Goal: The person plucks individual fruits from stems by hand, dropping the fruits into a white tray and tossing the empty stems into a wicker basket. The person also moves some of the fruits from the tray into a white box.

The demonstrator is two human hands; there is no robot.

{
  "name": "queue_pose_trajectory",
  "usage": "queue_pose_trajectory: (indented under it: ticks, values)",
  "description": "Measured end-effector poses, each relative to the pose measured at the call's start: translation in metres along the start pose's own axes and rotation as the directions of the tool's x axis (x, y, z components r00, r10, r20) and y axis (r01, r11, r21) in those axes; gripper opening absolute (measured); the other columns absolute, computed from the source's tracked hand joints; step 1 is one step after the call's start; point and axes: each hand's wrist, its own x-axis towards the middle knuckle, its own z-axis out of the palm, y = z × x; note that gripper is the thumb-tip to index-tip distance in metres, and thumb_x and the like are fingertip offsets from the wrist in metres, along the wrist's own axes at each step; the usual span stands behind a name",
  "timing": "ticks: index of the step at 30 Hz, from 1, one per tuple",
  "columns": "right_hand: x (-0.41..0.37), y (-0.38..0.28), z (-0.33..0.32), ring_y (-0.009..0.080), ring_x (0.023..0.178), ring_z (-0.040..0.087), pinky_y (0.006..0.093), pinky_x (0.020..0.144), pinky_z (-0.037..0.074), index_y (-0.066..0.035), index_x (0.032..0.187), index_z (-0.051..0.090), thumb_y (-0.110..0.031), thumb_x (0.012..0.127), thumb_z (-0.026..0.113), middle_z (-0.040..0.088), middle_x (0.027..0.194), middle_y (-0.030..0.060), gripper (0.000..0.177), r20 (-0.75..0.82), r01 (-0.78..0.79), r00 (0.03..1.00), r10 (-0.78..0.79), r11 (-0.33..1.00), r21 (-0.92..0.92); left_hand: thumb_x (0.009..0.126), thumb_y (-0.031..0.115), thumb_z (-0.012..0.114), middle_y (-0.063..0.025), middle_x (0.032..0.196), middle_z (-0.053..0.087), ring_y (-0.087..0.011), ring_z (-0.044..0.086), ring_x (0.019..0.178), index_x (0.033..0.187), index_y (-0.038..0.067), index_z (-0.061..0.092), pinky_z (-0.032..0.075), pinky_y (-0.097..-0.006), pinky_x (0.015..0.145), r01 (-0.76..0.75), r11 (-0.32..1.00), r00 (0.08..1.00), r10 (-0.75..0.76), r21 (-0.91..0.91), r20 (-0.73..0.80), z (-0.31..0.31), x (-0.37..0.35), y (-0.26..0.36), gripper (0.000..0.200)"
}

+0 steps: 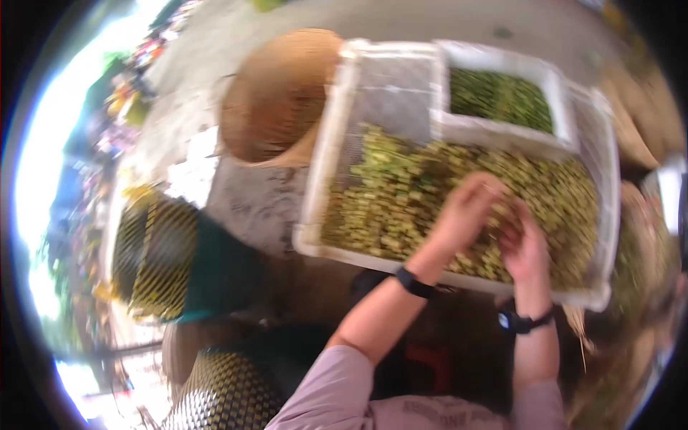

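Note:
A heap of small yellow-green plant pieces (387, 215), perhaps buds or flowers, covers much of a white mesh-bottomed tray (309, 208). Blur hides their exact kind. Over the right-middle of the heap, my left hand (464, 215) reaches in with its fingers bent toward the other hand. Close beside it, my right hand (527, 247) has curled fingers among the pieces. Both look closed, but what they hold, if anything, cannot be made out. Inside the tray's far right part sits a smaller white box (502, 132) with greener pieces (498, 100) in it.
A round woven basket (279, 93) stands against the tray's far left side. Yellow-and-black woven baskets (165, 251) are at left and lower left, one joined to dark green material (222, 265). Brown sacking (631, 122) lies along the right. Bright colourful clutter is blurred at far left.

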Motion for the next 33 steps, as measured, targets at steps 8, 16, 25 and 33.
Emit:
queue_pose_trajectory:
  ticks: [8,16,25,33]
  values:
    - [-0.010,-0.012,0.007,0.0099,0.063,0.053,0.0193,0.045,0.037,-0.008,0.100,0.060,-0.040,0.092,0.059,0.063,0.083,0.0066,0.033,0.127,-0.044,0.990,0.057,0.994,-0.101,0.100,0.023,0.049,0.0004,0.076,0.053,-0.0043,0.037,0.058,0.104,0.011,0.058,0.030,-0.0173,0.052,0.053,0.977,0.996,-0.066,-0.205,-0.058,-0.001,0.004,0.003,0.016]
    - [-0.013,-0.017,0.007,0.0053,0.060,0.046,0.0154,0.046,0.032,-0.009,0.096,0.059,-0.034,0.093,0.062,0.058,0.078,0.0001,0.026,0.188,0.011,0.982,0.012,0.993,-0.120,0.099,0.018,0.051,0.0020,0.088,0.055,-0.0043,0.043,0.066,0.104,0.010,0.059,0.032,-0.0173,0.055,0.026,0.955,0.986,-0.073,-0.295,-0.149,0.006,0.004,0.005,0.012]
    - [-0.004,-0.027,0.002,0.0071,0.070,0.051,0.0209,0.060,0.041,-0.011,0.104,0.058,-0.033,0.098,0.053,0.059,0.086,-0.0012,0.024,0.120,0.263,0.963,-0.241,0.937,-0.231,0.097,0.018,0.055,-0.0008,0.083,0.058,-0.0046,0.049,0.064,0.106,0.010,0.060,0.040,-0.0188,0.055,-0.024,0.876,0.982,-0.069,-0.482,-0.174,-0.011,0.010,0.000,0.014]
    - [0.004,-0.033,-0.015,0.0034,0.046,0.029,0.0200,0.043,0.023,-0.008,0.106,0.061,-0.031,0.101,0.046,0.048,0.066,-0.0066,0.028,0.273,0.581,0.694,-0.667,0.294,-0.759,0.098,0.024,0.052,0.0034,0.088,0.053,-0.0037,0.044,0.062,0.107,0.012,0.058,0.042,-0.0193,0.057,0.081,0.948,0.991,-0.109,-0.309,-0.075,0.005,0.000,0.006,0.016]
